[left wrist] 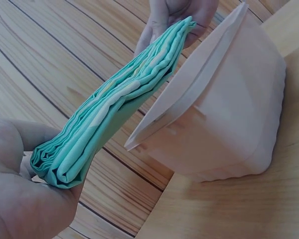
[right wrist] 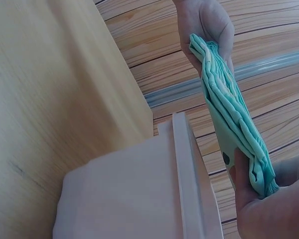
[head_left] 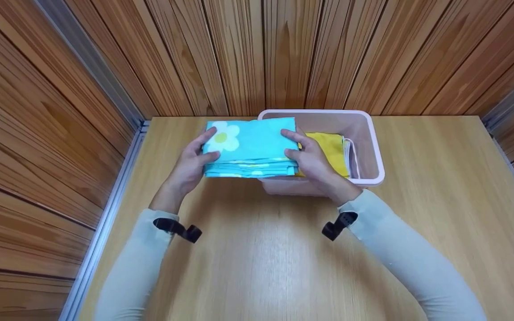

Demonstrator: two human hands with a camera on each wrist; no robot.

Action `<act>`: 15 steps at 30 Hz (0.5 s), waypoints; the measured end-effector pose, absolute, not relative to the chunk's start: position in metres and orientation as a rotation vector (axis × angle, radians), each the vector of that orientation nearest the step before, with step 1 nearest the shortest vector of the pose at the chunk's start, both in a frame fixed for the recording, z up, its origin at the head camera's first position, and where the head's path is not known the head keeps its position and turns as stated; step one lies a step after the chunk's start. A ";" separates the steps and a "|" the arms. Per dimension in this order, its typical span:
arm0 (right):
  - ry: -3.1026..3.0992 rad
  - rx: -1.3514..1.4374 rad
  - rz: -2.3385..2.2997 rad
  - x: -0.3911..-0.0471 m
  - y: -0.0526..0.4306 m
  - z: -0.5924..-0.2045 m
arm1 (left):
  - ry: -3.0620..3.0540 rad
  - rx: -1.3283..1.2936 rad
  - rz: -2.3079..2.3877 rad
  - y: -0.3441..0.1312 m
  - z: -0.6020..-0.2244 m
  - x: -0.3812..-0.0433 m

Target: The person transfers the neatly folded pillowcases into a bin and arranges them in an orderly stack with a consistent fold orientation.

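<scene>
A folded turquoise cloth (head_left: pixel 257 138) with a white flower print is held up level between both hands, its stacked folds facing the near side. My left hand (head_left: pixel 188 165) grips its left end, thumb on top. At the right end, my right hand (head_left: pixel 315 162) pinches it the same way. The cloth hangs above the table, partly over the left rim of a pale pink plastic bin (head_left: pixel 375 147). Inside the bin lies a folded yellow cloth (head_left: pixel 330 149), partly hidden by my right hand. In the left wrist view the layered edge of the turquoise cloth (left wrist: pixel 114 104) shows, apart from the bin.
The bin stands at the back of a wooden table (head_left: pixel 257 249), close to the plank wall (head_left: pixel 283 53). Beside the yellow cloth, a white-edged item (head_left: pixel 353 158) stands in the bin. A metal rail (head_left: pixel 109 209) runs along the table's left side.
</scene>
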State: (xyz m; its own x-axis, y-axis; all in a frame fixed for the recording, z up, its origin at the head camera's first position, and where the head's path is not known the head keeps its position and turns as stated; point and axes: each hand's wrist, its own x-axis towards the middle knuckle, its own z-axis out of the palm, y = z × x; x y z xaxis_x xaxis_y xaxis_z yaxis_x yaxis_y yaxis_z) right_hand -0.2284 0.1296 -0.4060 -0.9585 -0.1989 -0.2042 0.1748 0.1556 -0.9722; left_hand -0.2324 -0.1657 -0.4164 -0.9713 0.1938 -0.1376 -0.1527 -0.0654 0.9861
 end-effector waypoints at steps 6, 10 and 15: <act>2.149 -0.013 -1.887 -0.230 0.139 -0.403 | 1.939 0.074 2.170 -0.154 -0.417 -0.236; 2.143 0.004 -1.901 -0.231 0.146 -0.400 | 1.924 0.064 2.182 -0.145 -0.416 -0.239; 2.166 0.038 -1.881 -0.233 0.154 -0.399 | 1.929 0.022 2.162 -0.135 -0.417 -0.243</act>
